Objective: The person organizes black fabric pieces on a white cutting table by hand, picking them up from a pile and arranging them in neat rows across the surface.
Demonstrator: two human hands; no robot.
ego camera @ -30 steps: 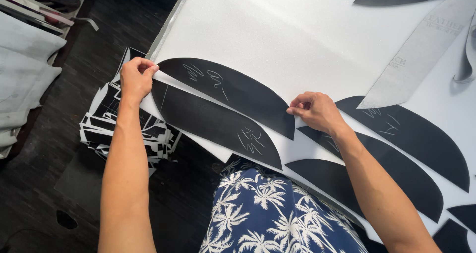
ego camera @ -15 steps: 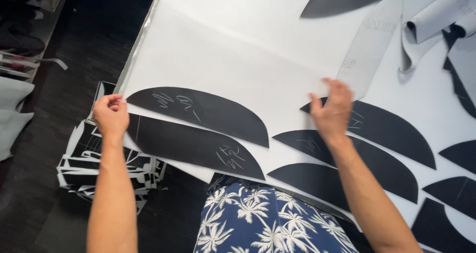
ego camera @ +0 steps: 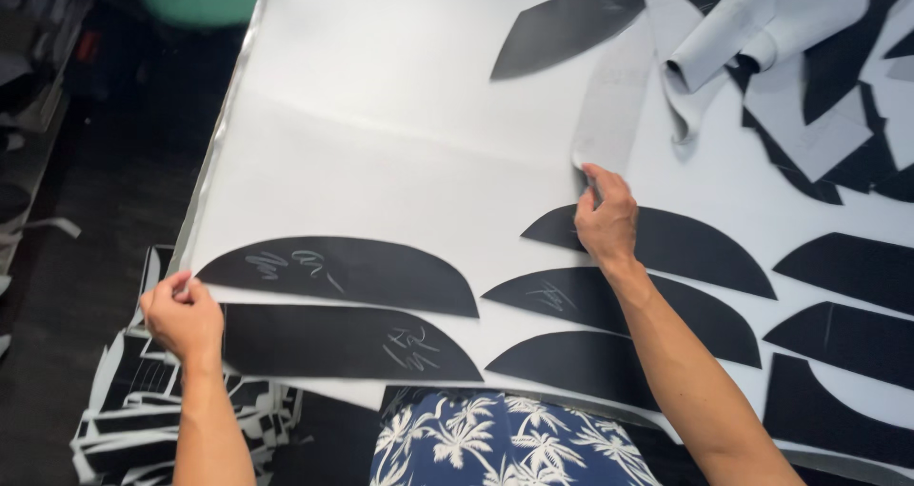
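- Left hand: fingers curled together, pinching the left tip of a black half-moon fabric piece with chalk marks at the near edge of the white cutting table
- A second black chalk-marked half-moon lies just beyond those fingers
- Right hand: fingertips closed on the lower end of a pale grey curved pattern strip, which runs away from them
- Black half-moon pieces lie under and beside this hand
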